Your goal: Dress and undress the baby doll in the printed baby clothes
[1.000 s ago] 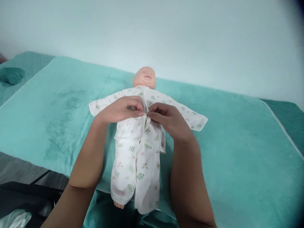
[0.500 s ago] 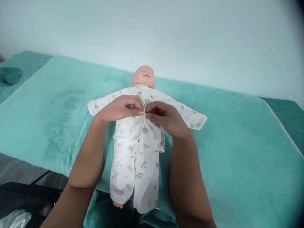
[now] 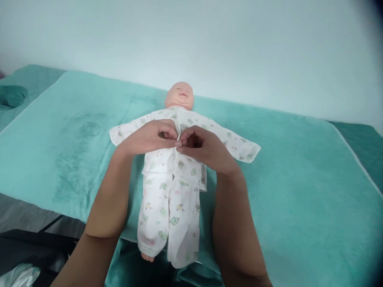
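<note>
A baby doll [image 3: 180, 95] lies on its back, head toward the wall, in a white printed baby shirt [image 3: 193, 173] and matching pants [image 3: 155, 207]. My left hand [image 3: 155, 136] is closed in a pinch on the shirt's front edge at the chest. Opposite it, my right hand [image 3: 205, 147] pinches the other side of the front opening, its fingertips meeting the left thumb. Whatever fastener sits between the fingertips is hidden. Both sleeves lie spread out to the sides. One bare foot [image 3: 147, 257] shows below a pant leg.
A teal plush cover [image 3: 299, 179] lies over the long table, with a face hole [image 3: 13, 96] at the far left end. Behind stands a pale wall [image 3: 191, 44]. At lower left is a black chair or bag [image 3: 32, 251] with a white-green cloth [image 3: 22, 276] on it.
My right hand has shifted slightly left, and its fingertips now touch my left thumb. The raised shirt edge between them is pressed down closer. The doll stays in place.
</note>
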{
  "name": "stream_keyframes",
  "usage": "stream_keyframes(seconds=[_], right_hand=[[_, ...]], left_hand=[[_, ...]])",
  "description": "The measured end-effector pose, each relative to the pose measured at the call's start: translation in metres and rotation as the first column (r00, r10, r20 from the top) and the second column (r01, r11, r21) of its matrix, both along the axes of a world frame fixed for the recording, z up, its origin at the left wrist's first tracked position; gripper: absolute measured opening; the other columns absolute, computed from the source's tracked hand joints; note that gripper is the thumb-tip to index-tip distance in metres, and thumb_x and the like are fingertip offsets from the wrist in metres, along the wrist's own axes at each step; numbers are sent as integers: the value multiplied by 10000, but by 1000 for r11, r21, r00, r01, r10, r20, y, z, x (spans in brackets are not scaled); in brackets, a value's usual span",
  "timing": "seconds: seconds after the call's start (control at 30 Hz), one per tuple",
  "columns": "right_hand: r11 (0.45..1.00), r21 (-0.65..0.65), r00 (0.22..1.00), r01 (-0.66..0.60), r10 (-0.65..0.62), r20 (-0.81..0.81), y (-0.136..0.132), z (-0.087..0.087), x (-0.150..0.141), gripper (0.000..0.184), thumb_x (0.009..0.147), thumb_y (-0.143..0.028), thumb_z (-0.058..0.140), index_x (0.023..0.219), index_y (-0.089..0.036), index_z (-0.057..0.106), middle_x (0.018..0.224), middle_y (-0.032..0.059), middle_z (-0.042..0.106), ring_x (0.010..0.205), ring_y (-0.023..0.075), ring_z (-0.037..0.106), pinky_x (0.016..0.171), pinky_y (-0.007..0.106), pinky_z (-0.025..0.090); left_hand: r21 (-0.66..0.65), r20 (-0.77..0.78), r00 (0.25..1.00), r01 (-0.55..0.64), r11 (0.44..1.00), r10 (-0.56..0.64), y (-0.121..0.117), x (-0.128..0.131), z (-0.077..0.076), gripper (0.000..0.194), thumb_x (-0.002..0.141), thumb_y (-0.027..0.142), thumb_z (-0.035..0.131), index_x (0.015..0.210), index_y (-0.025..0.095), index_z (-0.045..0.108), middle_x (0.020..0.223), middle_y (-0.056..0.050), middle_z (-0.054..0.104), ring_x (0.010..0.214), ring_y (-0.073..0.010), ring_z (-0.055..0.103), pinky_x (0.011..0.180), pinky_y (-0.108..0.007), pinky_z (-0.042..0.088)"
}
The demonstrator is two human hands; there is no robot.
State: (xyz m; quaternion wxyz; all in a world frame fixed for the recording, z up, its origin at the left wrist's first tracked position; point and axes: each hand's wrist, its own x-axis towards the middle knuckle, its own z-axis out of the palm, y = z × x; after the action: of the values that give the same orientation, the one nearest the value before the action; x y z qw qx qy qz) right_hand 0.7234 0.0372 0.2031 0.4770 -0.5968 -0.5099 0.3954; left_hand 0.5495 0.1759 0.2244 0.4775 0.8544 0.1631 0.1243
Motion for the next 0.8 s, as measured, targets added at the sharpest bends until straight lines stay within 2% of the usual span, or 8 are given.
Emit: stream_keyframes(seconds=[0.23,0.53,0.8], right_hand=[[1000,17,999,-8,7,38,0,0,2,154,812,-276,778,915,-227,674,807,-21,572,698,124,455,608,281,357],[999,42,999,12,-14,52,2,2,-1,180,801,-318,820,823,-193,692,736,-17,584,675,118,467,590,277,352],[995,97,999,4,-8,40,4,-4,0,169,805,-307,825,772,-191,706,752,-7,622,676,120,477,605,288,366]], left_hand=[[-13,24,998,50,999,-50,4,-2,-1,138,862,337,714,808,211,729,917,-22,627,799,-136,559,762,-294,466],[-35,63,983,172,984,-169,16,-5,-7,156,911,341,683,854,198,709,995,-30,637,839,-132,571,774,-281,470],[-24,36,983,183,983,-182,16,-6,-5,153,909,331,673,845,195,702,989,-24,626,820,-128,558,756,-278,462]])
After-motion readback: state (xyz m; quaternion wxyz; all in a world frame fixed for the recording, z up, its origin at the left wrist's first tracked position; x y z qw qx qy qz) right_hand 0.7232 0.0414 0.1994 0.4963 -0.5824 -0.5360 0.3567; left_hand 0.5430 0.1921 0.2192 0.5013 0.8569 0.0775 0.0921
